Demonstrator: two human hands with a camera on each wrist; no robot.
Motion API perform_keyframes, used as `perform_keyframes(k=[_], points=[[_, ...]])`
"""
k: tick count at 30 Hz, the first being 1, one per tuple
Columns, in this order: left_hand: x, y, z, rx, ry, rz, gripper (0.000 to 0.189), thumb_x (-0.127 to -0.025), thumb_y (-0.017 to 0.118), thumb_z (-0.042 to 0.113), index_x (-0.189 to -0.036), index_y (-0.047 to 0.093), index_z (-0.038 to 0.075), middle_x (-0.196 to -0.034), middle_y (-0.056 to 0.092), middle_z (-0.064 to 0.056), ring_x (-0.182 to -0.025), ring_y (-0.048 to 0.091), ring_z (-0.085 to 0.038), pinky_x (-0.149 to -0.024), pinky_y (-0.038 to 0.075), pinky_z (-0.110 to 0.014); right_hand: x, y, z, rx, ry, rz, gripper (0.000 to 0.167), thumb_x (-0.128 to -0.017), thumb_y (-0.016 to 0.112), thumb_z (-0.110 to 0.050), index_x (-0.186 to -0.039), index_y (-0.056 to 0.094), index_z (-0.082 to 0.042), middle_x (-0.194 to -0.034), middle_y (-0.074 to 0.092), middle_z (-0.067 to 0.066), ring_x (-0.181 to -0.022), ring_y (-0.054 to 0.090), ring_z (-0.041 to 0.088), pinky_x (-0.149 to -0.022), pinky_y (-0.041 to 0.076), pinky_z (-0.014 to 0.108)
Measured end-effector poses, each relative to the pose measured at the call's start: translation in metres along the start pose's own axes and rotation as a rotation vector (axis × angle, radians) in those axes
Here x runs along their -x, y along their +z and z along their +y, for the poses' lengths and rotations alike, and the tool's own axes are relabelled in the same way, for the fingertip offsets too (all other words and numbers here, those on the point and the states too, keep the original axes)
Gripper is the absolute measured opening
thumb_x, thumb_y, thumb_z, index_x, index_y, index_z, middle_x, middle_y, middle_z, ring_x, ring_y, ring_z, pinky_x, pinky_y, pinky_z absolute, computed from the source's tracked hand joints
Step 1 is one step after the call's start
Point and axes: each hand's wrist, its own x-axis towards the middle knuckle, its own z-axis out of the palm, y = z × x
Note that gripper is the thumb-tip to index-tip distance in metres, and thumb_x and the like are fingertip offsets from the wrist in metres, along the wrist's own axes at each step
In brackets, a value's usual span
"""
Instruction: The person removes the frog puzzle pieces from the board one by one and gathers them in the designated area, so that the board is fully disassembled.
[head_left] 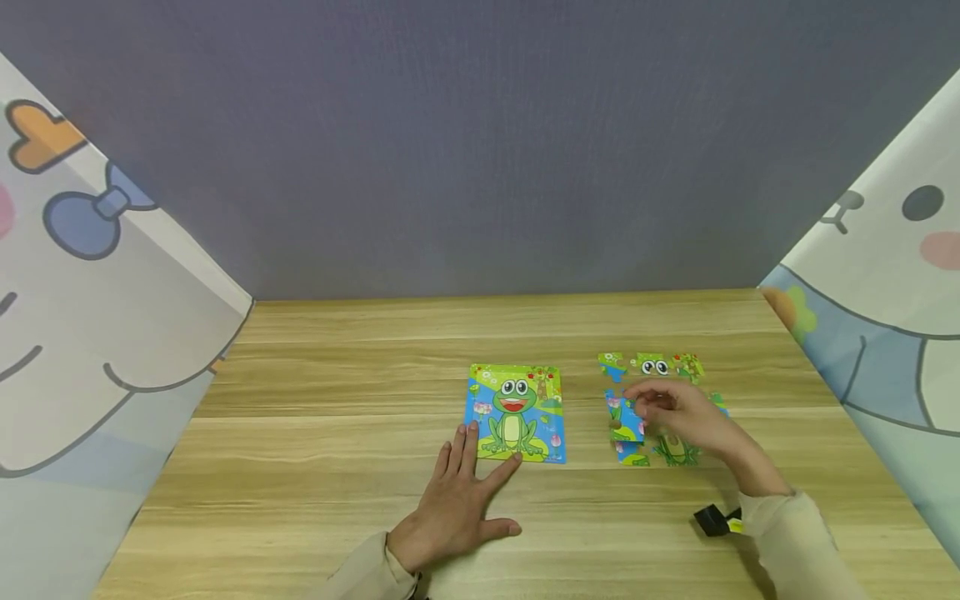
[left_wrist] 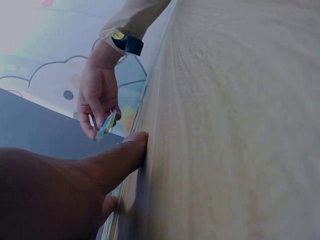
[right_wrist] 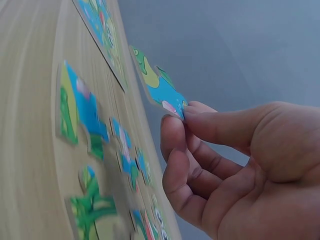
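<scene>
A square frog picture (head_left: pixel 517 404) lies flat near the table's middle. My left hand (head_left: pixel 456 504) rests on the table with fingers spread, fingertips touching the picture's lower left edge. Between thumb and fingertips, my right hand (head_left: pixel 686 414) pinches a jigsaw puzzle piece (right_wrist: pixel 162 90), raised above the table. That piece is blue, yellow and green with a bit of pink. Beneath and around the right hand lie several loose puzzle pieces (head_left: pixel 678 454) of a similar frog, partly hidden by it. In the left wrist view, the held piece (left_wrist: pixel 106 126) tilts in the right hand's fingers.
The wooden table (head_left: pixel 337 375) meets a grey back panel (head_left: pixel 480 150). Cartoon-printed side panels stand at left (head_left: pixel 112 333) and right (head_left: pixel 885 317). A black strap with a small block (head_left: pixel 711 521) sits at the right wrist.
</scene>
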Motion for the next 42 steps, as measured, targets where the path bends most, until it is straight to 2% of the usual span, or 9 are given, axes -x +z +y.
perform_keyframes(k=[6, 14, 22, 31, 37, 42], points=[[0.000, 0.001, 0.000, 0.007, -0.002, -0.004, 0.080, -0.086, 0.062, 0.068, -0.155, 0.036, 0.037, -0.162, 0.009, -0.038, -0.152, 0.013, -0.053, -0.117, 0.025, -0.066, 0.012, -0.011, 0.006, 0.003, 0.025, 0.016, 0.024, -0.099, 0.056, 0.001, -0.121, 0.062, 0.009, -0.105, 0.067, -0.007, -0.081, 0.065, 0.006, -0.066, 0.058, 0.029], [0.000, 0.001, 0.000, 0.011, -0.001, -0.008, 0.080, -0.086, 0.062, 0.068, -0.155, 0.036, 0.037, -0.162, 0.008, -0.039, -0.152, 0.012, -0.054, -0.117, 0.025, -0.066, 0.029, -0.028, 0.013, 0.007, 0.009, 0.044, 0.025, -0.098, 0.056, 0.003, -0.121, 0.060, 0.013, -0.111, 0.066, -0.022, -0.084, 0.066, 0.002, -0.070, 0.058, 0.025], [-0.001, 0.000, 0.000, 0.012, -0.006, -0.014, 0.080, -0.086, 0.062, 0.068, -0.155, 0.036, 0.037, -0.162, 0.007, -0.038, -0.152, 0.010, -0.054, -0.117, 0.024, -0.066, 0.045, -0.041, 0.023, 0.042, -0.002, 0.097, 0.024, -0.097, 0.056, 0.005, -0.119, 0.063, 0.011, -0.118, 0.066, -0.026, -0.083, 0.067, 0.001, -0.069, 0.055, 0.021], [-0.001, 0.001, 0.001, -0.010, -0.007, -0.005, 0.080, -0.085, 0.062, 0.068, -0.155, 0.037, 0.037, -0.162, 0.009, -0.039, -0.152, 0.012, -0.054, -0.117, 0.026, -0.065, 0.062, -0.055, 0.035, 0.083, 0.052, 0.131, 0.022, -0.097, 0.057, 0.005, -0.117, 0.065, 0.010, -0.111, 0.066, -0.030, -0.078, 0.066, 0.001, -0.070, 0.052, 0.016], [-0.001, 0.001, 0.000, 0.023, -0.010, -0.018, 0.080, -0.086, 0.063, 0.068, -0.155, 0.036, 0.037, -0.162, 0.006, -0.038, -0.153, 0.010, -0.053, -0.118, 0.024, -0.066, 0.076, -0.063, 0.046, 0.100, 0.029, 0.145, 0.023, -0.095, 0.056, 0.011, -0.115, 0.066, 0.009, -0.107, 0.068, -0.028, -0.075, 0.066, 0.001, -0.066, 0.052, 0.017], [-0.001, 0.001, -0.001, 0.025, -0.004, -0.007, 0.080, -0.086, 0.064, 0.067, -0.155, 0.037, 0.036, -0.162, 0.007, -0.039, -0.152, 0.011, -0.054, -0.117, 0.025, -0.066, 0.083, -0.068, 0.053, 0.124, 0.028, 0.137, 0.024, -0.094, 0.056, 0.012, -0.114, 0.069, 0.006, -0.111, 0.067, -0.030, -0.084, 0.064, -0.005, -0.070, 0.049, 0.011]])
